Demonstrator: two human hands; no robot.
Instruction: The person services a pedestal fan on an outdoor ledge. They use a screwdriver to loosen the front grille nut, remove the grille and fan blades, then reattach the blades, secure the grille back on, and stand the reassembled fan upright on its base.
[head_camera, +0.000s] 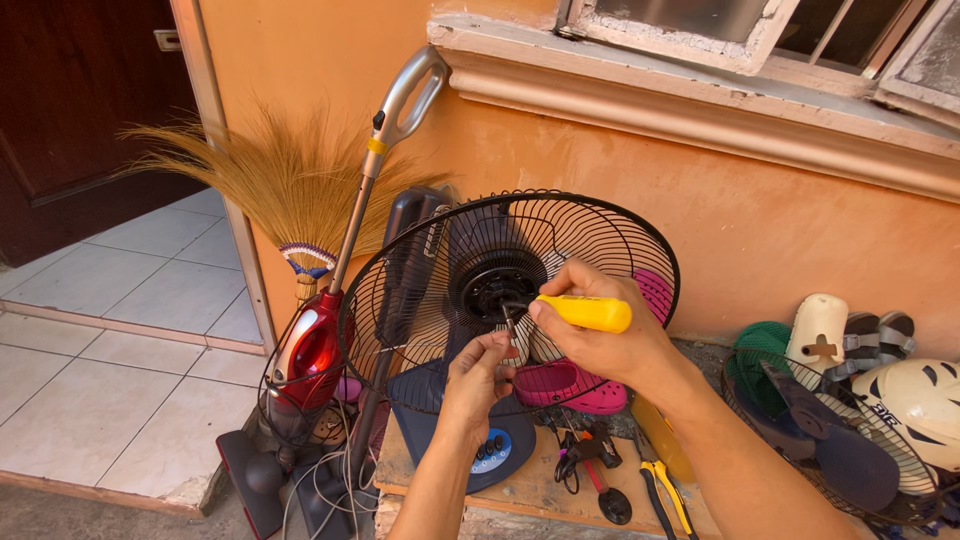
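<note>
A dark blue electric fan stands on a wooden board, its black rear wire guard (600, 225) mounted and the blade off, so the black motor hub (492, 290) is exposed. My right hand (600, 320) grips a yellow-handled screwdriver (585, 313) with its tip pointing left at the hub. My left hand (478, 375) is raised just below, its fingertips pinching the screwdriver's metal tip or a small part there; which one is too small to tell. The fan's round base (495, 450) with buttons sits below my left wrist.
A red stick vacuum (310, 350) and a straw broom (290, 190) lean on the orange wall at left. Pink clogs (570, 385) lie behind the guard. Pliers (660, 490) and small tools rest on the board (530, 490). The front guard (830, 440), sandals and a white helmet (925, 405) sit right.
</note>
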